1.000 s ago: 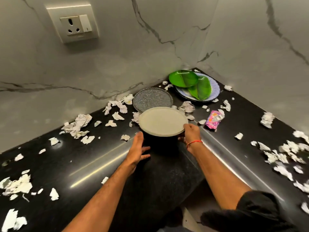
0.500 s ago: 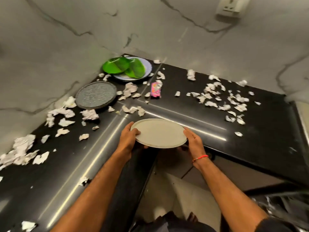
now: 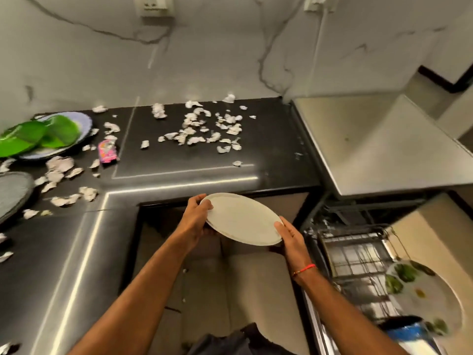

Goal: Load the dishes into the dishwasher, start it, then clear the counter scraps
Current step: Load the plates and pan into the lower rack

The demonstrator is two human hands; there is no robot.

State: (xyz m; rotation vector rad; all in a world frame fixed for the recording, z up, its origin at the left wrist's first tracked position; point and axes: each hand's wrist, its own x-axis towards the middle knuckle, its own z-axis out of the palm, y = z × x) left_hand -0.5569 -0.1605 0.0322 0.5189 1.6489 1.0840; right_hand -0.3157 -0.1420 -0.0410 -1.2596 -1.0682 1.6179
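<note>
Black counter (image 3: pixel 204 160) spanned 9 to 12 o'clock, strewn with paper scraps (image 3: pixel 202 126); open dishwasher rack (image 3: pixel 358 265) lay at 4 o'clock. Cream plate (image 3: pixel 243 219), centre, was held off the counter, left hand (image 3: pixel 197 216) and right hand (image 3: pixel 291 239) fingers gripping opposite rims.

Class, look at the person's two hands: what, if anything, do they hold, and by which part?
Both hold the cream plate by opposite rims: left hand at its far-left edge, right hand at its near-right edge.
</note>
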